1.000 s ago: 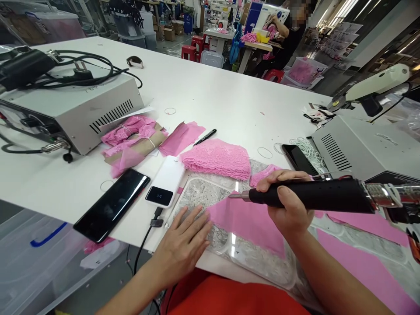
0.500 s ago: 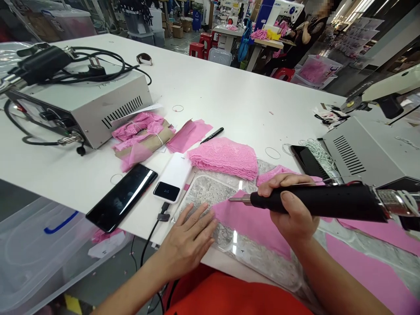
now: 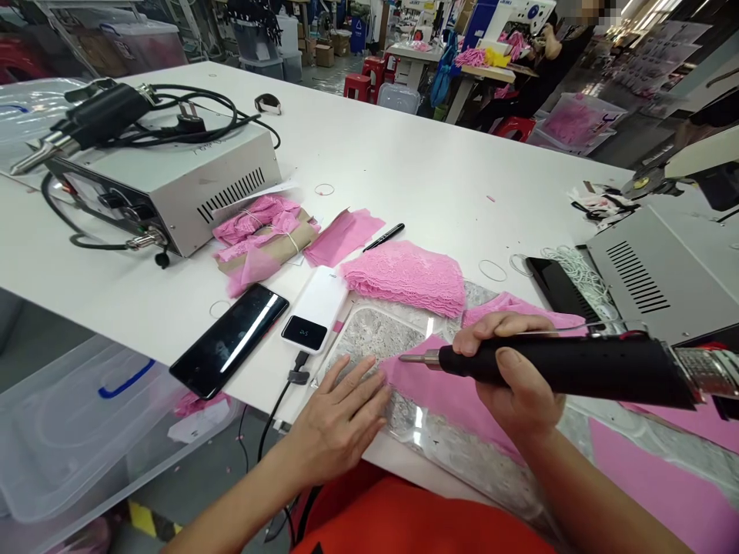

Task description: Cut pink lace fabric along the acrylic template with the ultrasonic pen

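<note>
My right hand (image 3: 523, 369) is wrapped around a black corded hand tool (image 3: 600, 368) with a narrow metal tip, pointing left. The tip is over the left end of a pink fabric piece (image 3: 456, 396); whether it touches cannot be made out. My left hand (image 3: 346, 419) lies flat, fingers outstretched, its fingertips at the fabric's left end on a grey stone-patterned board (image 3: 375, 331). Just behind the board is a stack of pink lace pieces (image 3: 407, 277). More pink fabric (image 3: 658, 481) lies to the right, partly behind my right forearm.
Left of the board are a white power bank (image 3: 317, 304) and a black phone (image 3: 231, 338). A grey control box (image 3: 225, 196) carries a similar tool (image 3: 98, 119). Another grey box (image 3: 652, 269) stands right. Tied pink bundles (image 3: 265, 238) and a pen (image 3: 384, 237) lie behind.
The view has shifted slightly, so the table's things appear farther right. The tool tip sits slightly farther left relative to the fabric. Both hands keep nearly the same pose.
</note>
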Demonstrator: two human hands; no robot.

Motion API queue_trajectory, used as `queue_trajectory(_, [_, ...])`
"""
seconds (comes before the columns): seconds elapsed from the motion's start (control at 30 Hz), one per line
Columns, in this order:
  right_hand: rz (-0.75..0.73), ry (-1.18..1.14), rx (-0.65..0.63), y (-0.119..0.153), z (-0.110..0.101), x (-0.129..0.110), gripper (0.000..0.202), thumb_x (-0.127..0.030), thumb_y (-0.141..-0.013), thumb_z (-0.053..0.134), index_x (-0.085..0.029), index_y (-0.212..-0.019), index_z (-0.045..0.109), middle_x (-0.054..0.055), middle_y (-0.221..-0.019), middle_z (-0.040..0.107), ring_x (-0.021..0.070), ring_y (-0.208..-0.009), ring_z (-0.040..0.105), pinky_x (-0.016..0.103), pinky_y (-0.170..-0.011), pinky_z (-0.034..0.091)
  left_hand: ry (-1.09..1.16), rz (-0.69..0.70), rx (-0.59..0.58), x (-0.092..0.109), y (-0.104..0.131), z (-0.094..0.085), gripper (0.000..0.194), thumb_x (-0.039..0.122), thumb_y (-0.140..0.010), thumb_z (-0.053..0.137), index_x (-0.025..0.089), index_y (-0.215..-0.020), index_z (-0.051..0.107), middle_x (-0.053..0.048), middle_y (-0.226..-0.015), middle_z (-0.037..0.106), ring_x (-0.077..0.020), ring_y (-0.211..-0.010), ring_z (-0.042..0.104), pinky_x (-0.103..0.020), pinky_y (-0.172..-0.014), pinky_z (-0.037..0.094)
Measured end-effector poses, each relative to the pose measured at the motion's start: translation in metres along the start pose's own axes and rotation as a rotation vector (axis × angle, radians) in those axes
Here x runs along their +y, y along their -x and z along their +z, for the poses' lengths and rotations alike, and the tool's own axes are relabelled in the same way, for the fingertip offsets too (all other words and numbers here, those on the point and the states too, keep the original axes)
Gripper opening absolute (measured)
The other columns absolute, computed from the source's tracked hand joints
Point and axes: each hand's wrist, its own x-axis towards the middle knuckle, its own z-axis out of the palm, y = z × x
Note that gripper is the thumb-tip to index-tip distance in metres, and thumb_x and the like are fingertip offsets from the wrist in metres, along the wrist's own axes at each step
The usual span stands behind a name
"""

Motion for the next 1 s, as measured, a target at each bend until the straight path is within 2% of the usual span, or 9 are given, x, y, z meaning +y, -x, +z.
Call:
queue_trajectory(0.33, [-0.043,-0.055,-0.026,-0.002,0.004,-0.003,0.009,-0.024,-0.077,0.063,-0.023,-0.085,0.059,-0.001,-0.079,0.057,0.0112,-0.059,0.06,0.031,-0.058,0.055,-0.015,-0.002,-0.009,0.0,-0.001,-0.002,0.03,0.015,-0.091,0.053,0.012,-0.12,0.061,-0.012,-0.125,0.065,-0.0267,-0.133,0.046,-0.048,-0.115,0.032])
queue_trajectory(0.67, [-0.032,-0.103,-0.118,0.01,0.008,0.006,0.011,-0.024,-0.083,0.061,-0.024,-0.093,0.057,-0.001,-0.08,0.058,0.0132,-0.066,0.059,0.033,-0.062,0.052,-0.055,0.014,-0.032,0.003,-0.002,-0.002,0.03,0.018,-0.093,0.052,0.013,-0.122,0.06,-0.011,-0.127,0.063,-0.028,-0.134,0.045,-0.05,-0.116,0.029])
queue_trajectory(1.0, [-0.024,-0.078,-0.112,0.01,0.009,0.009,0.012,-0.028,-0.082,0.063,-0.024,-0.091,0.056,-0.001,-0.078,0.058,0.014,-0.065,0.059,0.035,-0.063,0.052,-0.052,0.006,-0.028,0.002,-0.001,-0.001,0.03,0.02,-0.094,0.051,0.013,-0.121,0.061,-0.01,-0.127,0.064,-0.0282,-0.133,0.045,-0.05,-0.116,0.029])
